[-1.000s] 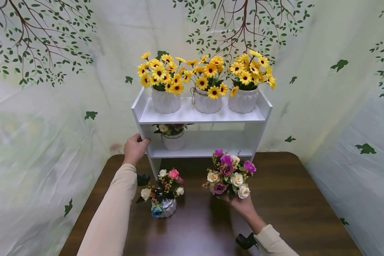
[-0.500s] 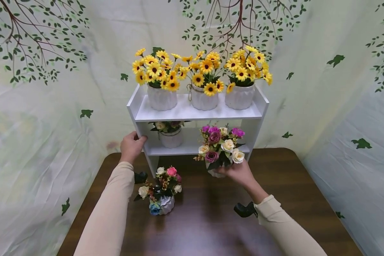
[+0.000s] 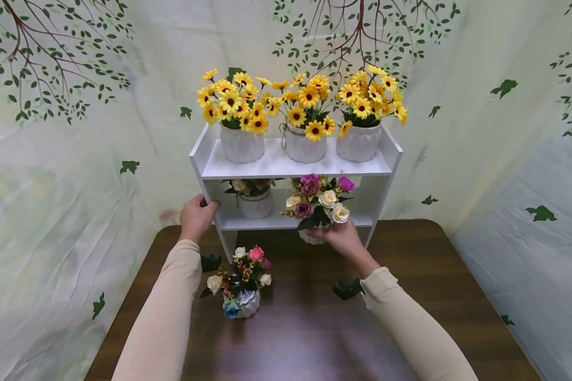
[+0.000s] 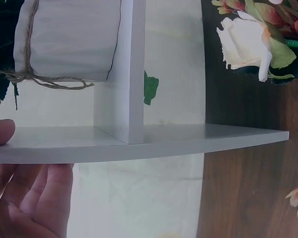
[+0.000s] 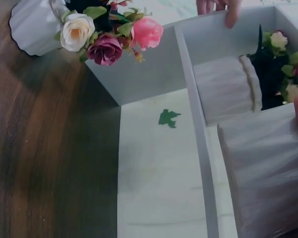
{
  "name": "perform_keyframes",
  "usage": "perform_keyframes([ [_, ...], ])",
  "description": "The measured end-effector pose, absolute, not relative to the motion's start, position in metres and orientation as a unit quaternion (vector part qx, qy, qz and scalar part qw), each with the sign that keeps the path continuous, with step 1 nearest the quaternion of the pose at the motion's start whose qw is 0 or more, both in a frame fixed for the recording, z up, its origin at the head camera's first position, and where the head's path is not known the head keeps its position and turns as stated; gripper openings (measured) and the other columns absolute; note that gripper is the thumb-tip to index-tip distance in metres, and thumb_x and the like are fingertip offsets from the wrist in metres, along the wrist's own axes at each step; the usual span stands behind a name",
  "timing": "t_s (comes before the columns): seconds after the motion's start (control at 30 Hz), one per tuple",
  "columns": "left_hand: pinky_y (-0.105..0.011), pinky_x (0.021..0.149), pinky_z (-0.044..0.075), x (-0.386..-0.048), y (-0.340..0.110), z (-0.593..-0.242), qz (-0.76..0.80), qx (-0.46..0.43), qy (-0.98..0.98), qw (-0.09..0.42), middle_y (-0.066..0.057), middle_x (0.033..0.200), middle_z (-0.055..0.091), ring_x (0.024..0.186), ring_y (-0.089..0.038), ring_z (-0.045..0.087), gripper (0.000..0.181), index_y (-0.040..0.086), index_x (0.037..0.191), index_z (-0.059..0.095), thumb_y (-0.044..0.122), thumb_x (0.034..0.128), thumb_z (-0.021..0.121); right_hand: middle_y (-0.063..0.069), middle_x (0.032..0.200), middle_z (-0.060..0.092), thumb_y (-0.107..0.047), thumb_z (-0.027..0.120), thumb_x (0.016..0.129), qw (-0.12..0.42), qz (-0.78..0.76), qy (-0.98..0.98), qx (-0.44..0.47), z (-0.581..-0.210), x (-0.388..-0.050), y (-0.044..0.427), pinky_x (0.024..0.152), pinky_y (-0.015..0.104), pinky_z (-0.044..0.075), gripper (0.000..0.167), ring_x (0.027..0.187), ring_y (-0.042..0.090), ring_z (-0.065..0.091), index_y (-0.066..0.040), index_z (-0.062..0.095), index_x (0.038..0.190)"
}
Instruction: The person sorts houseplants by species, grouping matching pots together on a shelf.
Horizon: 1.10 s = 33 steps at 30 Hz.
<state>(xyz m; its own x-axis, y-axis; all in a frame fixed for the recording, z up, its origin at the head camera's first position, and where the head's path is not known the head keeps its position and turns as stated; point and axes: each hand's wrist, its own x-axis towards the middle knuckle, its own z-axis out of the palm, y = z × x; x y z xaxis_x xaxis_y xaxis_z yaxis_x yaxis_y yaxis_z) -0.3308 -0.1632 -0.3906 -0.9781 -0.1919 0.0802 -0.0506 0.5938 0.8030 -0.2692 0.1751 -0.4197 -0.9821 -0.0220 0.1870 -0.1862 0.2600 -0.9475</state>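
My left hand [image 3: 195,218] grips the left side panel of a white two-tier shelf [image 3: 291,170]; in the left wrist view the thumb [image 4: 1,132] lies on the panel's inner face and the fingers on the outer. My right hand [image 3: 341,238] holds a white flower pot [image 5: 268,173] with purple and cream roses [image 3: 328,198], at the front of the lower tier. On that tier, at the left, stands another white rose pot [image 3: 256,205] tied with twine. A third rose pot [image 3: 249,304], with pink, cream and blue blooms, stands on the table before the shelf.
Three white pots of yellow daisies [image 3: 309,145] line the upper tier. The shelf stands at the back of a brown wooden table [image 3: 410,296], against a leaf-printed cloth backdrop [image 3: 481,132]. The upper board [image 3: 295,174] overhangs the lower tier.
My right hand has carried the purple and cream rose pot forward and up, from above the table to the lower tier's front. The left hand keeps its grip on the side panel.
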Motion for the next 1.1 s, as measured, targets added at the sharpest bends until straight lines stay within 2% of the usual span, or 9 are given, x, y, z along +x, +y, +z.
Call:
perform_keyframes([
  [0.23, -0.049, 0.099, 0.048, -0.330, -0.165, -0.391, -0.450, 0.070, -0.887, 0.078, -0.022, 0.130, 0.065, 0.117, -0.037, 0.061, 0.047, 0.002, 0.132, 0.061, 0.028, 0.0928, 0.055, 0.014, 0.137, 0.061, -0.008, 0.086, 0.071, 0.079, 0.596, -0.796, 0.073, -0.423, -0.286, 0.168, 0.111, 0.044, 0.042, 0.075, 0.129, 0.029, 0.055, -0.007, 0.052, 0.137],
  [0.6, -0.049, 0.098, 0.048, -0.332, -0.164, -0.395, -0.449, 0.082, -0.887, 0.072, -0.022, 0.131, 0.065, 0.117, -0.037, 0.061, 0.047, 0.003, 0.132, 0.061, 0.029, 0.0926, 0.055, 0.012, 0.134, 0.062, -0.015, 0.087, 0.072, 0.081, 0.594, -0.800, 0.025, -0.432, -0.307, 0.155, 0.112, 0.043, 0.040, 0.072, 0.128, 0.027, 0.055, -0.012, 0.054, 0.135],
  [0.8, -0.050, 0.097, 0.049, -0.333, -0.164, -0.393, -0.451, 0.081, -0.886, 0.077, -0.022, 0.130, 0.065, 0.116, -0.038, 0.061, 0.047, 0.002, 0.131, 0.061, 0.029, 0.0922, 0.056, 0.015, 0.122, 0.065, -0.019, 0.085, 0.076, 0.074, 0.577, -0.813, 0.030, -0.428, -0.319, 0.149, 0.102, 0.045, 0.046, 0.062, 0.115, 0.027, 0.059, -0.010, 0.056, 0.130],
  [1.1, -0.050, 0.099, 0.049, -0.331, -0.163, -0.389, -0.444, 0.073, -0.890, 0.074, -0.022, 0.131, 0.065, 0.118, -0.037, 0.061, 0.047, 0.002, 0.132, 0.060, 0.028, 0.0929, 0.056, 0.012, 0.143, 0.054, -0.022, 0.084, 0.077, 0.075, 0.533, -0.841, 0.052, -0.419, -0.338, 0.149, 0.116, 0.043, 0.037, 0.074, 0.137, 0.028, 0.048, -0.009, 0.048, 0.140],
])
